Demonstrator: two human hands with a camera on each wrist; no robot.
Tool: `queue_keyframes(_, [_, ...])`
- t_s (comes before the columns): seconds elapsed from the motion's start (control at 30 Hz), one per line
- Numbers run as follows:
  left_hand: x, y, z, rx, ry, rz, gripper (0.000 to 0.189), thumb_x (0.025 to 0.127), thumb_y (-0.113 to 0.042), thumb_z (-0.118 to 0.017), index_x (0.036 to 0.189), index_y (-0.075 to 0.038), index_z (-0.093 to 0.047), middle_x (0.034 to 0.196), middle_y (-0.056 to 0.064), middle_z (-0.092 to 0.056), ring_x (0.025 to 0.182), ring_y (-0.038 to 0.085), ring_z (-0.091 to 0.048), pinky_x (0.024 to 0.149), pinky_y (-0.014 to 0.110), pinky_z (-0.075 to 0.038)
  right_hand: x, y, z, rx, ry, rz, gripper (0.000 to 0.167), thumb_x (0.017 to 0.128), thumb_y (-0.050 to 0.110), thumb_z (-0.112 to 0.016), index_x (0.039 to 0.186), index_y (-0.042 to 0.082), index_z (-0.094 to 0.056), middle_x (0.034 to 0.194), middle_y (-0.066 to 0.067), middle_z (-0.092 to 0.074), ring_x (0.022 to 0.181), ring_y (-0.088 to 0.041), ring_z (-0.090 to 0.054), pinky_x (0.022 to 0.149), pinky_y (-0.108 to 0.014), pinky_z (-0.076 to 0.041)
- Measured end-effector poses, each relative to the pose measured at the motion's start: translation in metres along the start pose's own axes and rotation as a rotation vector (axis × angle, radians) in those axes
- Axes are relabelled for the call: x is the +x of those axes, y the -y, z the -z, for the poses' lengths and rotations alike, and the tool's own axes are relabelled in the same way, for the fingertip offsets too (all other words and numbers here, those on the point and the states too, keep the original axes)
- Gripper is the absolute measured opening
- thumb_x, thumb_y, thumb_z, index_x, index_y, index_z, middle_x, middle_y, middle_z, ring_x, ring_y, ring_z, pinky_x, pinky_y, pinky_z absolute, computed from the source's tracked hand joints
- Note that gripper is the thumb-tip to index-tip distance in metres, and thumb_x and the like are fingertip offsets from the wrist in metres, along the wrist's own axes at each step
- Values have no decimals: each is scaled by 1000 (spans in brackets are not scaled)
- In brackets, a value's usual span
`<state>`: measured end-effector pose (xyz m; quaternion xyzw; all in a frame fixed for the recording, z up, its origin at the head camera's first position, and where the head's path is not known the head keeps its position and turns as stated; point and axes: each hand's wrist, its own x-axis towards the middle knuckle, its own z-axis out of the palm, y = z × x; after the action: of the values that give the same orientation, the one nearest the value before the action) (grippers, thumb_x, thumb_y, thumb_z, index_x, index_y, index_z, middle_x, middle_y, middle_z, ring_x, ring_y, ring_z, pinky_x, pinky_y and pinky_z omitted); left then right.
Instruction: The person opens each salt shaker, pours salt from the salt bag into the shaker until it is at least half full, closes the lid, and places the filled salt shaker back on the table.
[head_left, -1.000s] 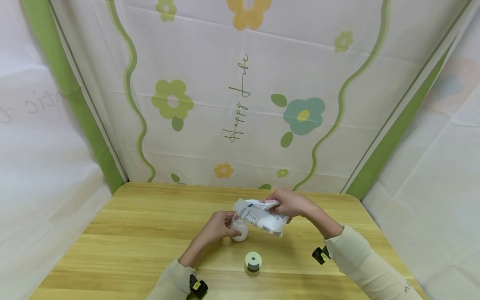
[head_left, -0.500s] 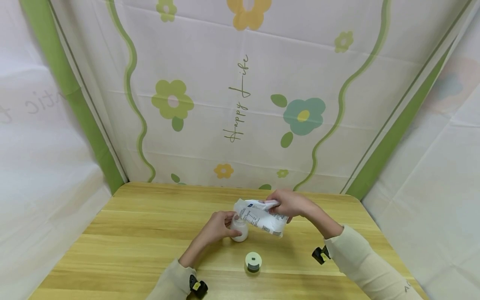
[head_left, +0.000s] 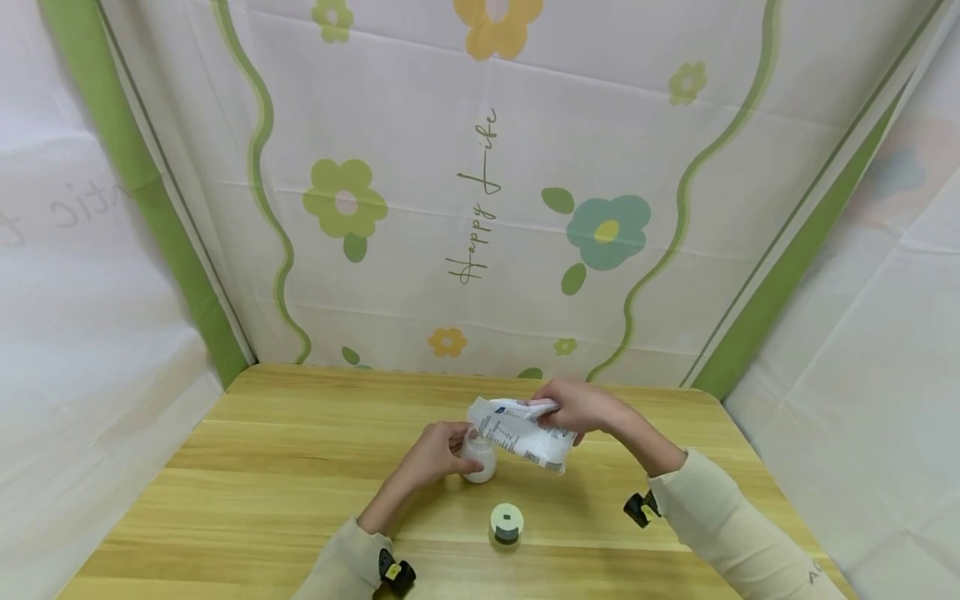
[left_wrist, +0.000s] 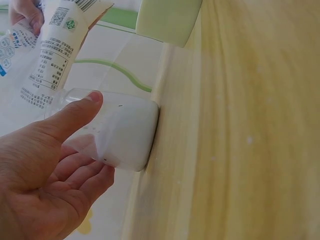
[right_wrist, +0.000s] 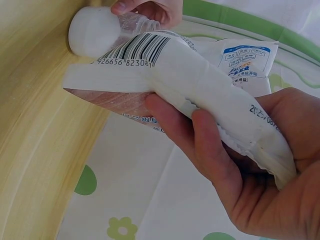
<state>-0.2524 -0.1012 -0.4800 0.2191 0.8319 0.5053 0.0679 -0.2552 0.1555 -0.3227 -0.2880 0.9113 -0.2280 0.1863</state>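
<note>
My left hand grips a small clear jar by its side, thumb on one side and fingers on the other. The jar stands upright on the table, with white contents filling its lower part. In my right hand is a white printed salt bag, its body squeezed between thumb and fingers. The bag tilts down to the left, and its end overlaps the jar's mouth in the head view. A barcode shows on the bag in the right wrist view.
A pale green round lid with a dark grey part on top sits on the wooden table, nearer to me than the jar. White fabric with printed flowers stands behind the table and along both sides.
</note>
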Motion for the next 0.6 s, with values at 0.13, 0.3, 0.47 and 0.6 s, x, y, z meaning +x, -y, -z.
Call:
queue_keyframes(0.13, [0, 0, 0, 6, -1, -3, 45, 78, -15, -85, 119, -8, -70, 114, 5, -73, 103, 14, -69, 87, 26, -58, 0, 1, 0, -3, -1, -6, 17, 94, 3, -64, 109, 3, -72, 87, -6, -71, 62, -11, -65, 45, -27, -55])
queue_keyframes(0.3, [-1, -1, 0, 9, -3, -2, 48, 78, -15, -86, 123, -7, -69, 115, 5, -73, 104, 14, -69, 87, 26, -58, -1, 1, 0, 4, -4, -12, 16, 94, 3, -64, 108, 3, -72, 86, -6, -71, 61, -11, -65, 45, -27, -55])
queue_keyframes(0.47, [-1, -1, 0, 13, -7, -2, 50, 78, -16, -86, 125, -7, -68, 116, 6, -73, 106, 15, -69, 88, 26, -58, -1, 2, 1, -2, -1, -7, 15, 95, 4, -64, 107, 3, -72, 85, -6, -71, 61, -10, -65, 45, -27, -56])
queue_keyframes(0.6, [-1, -1, 1, 14, -3, 0, 48, 79, -16, -85, 123, -8, -69, 116, 5, -73, 106, 14, -68, 89, 27, -58, -1, 2, 1, 1, -5, -2, 13, 94, 4, -64, 105, 4, -72, 84, -5, -70, 61, -10, -65, 45, -27, -55])
